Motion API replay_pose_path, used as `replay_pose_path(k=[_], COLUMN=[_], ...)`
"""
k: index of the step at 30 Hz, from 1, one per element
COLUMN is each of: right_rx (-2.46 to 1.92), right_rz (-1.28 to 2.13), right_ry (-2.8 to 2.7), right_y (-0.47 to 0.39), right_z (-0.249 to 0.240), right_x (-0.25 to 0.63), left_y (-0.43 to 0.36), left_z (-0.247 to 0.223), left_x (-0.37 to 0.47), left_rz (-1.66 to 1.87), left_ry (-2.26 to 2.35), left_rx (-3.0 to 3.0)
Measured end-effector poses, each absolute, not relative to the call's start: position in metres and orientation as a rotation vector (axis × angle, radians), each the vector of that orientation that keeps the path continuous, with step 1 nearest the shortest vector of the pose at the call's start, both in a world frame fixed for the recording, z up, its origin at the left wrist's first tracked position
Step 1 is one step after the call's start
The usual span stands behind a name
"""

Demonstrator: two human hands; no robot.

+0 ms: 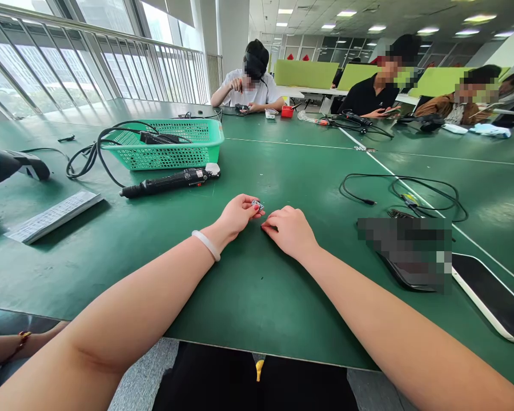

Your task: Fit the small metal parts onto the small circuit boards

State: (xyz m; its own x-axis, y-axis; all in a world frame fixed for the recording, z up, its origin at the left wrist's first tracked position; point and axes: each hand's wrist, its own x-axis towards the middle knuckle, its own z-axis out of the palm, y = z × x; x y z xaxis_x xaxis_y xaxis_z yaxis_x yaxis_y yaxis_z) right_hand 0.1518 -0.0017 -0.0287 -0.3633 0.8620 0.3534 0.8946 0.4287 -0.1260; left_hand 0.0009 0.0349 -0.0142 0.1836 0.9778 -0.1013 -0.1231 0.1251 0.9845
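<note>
My left hand [239, 216] is closed in a pinch around a small silvery metal part [257, 205], just above the green table [257, 314]. Its exact kind is too small to make out. Close beside it, my right hand [292, 231] is held low over the table, thumb and fingertips pressed together. Whatever those fingertips hold, if anything, is hidden. A black electric screwdriver [167, 181] lies beyond my left hand, in front of a green plastic basket [175, 157] with a cable and a dark device in it.
At the left are a white stack of paper [55, 216] and a dark handheld device [12, 165]. On the right lie a coiled black cable [411, 177], a blurred dark object [406, 254] and a phone [492, 297]. Several people sit across the table; another person's arm [21, 342] shows lower left.
</note>
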Motion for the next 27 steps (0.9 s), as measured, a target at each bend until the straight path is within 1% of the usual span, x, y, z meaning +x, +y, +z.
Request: replay_pose_path(k=[4, 8, 16, 22, 27], right_rx=[-1.460, -1.294, -1.099, -1.009, -1.058], right_rz=[-0.142, -0.192, -0.466, -0.665, -0.619], right_ry=[-2.207, -2.062, -2.174, -2.135, -2.173], right_y=[-0.001, -0.004, -0.007, -0.006, -0.008], right_z=[-0.023, -0.017, -0.015, -0.015, -0.014], right_x=[0.160, 0.173, 0.174, 0.173, 0.173], left_y=[0.034, 0.032, 0.028, 0.029, 0.026], left_z=[-0.014, -0.014, -0.012, -0.014, -0.012], left_x=[0.001, 0.001, 0.003, 0.000, 0.000], left_rz=[0.985, 0.869, 0.735, 0.707, 0.697], left_ry=[1.009, 0.961, 0.853, 0.725, 0.695], left_rx=[1.159, 1.205, 1.242, 1.122, 1.058])
